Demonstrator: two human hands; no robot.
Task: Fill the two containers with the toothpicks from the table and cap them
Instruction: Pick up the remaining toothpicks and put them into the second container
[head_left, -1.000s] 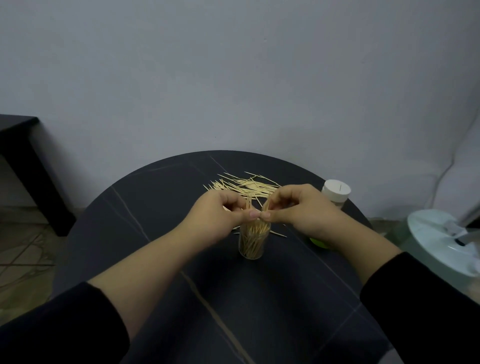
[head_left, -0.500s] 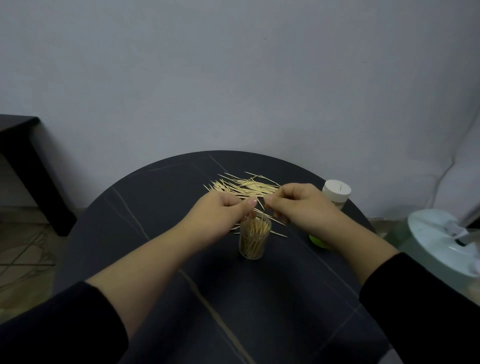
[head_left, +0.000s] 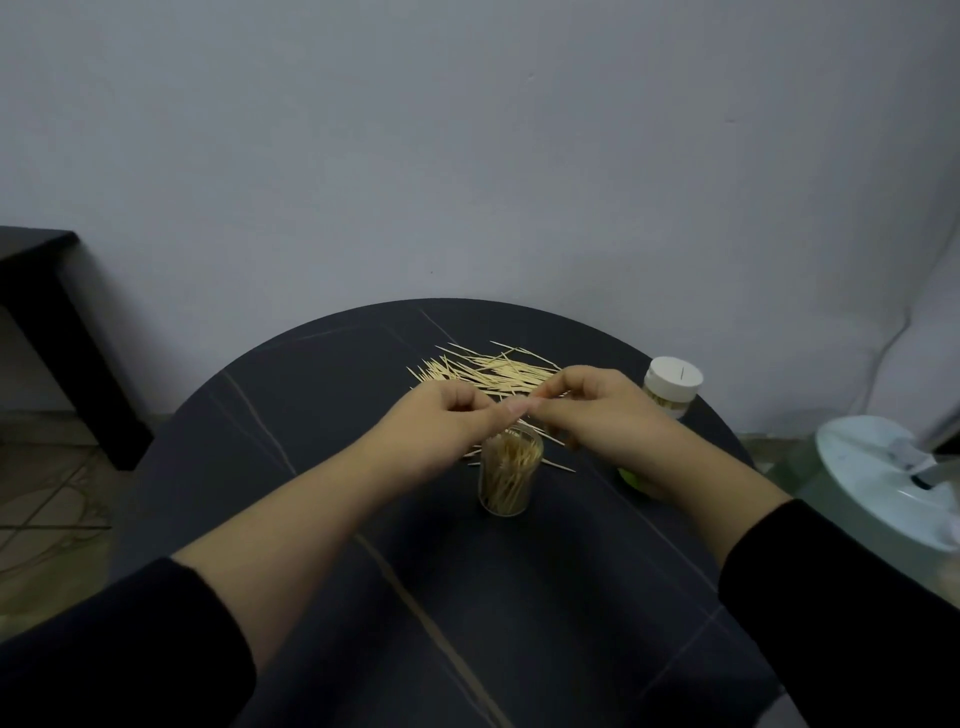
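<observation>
A clear open container, partly filled with upright toothpicks, stands mid-table. Just behind it lies the loose pile of toothpicks. My left hand and right hand hover above the container's far rim with fingers curled. Their fingertips meet at the pile's near edge and pinch toothpicks there. A second container with a white cap stands at the right rim, holding toothpicks. A green cap lies under my right wrist, mostly hidden.
The round dark table has a pale vein running across it. A white round appliance stands off the table at right. A black side table stands at left, with a grey wall behind.
Both hands rose from the open container's mouth, where they held a bundle of toothpicks, and moved back to the near edge of the pile. The bundle now stands in the container.
</observation>
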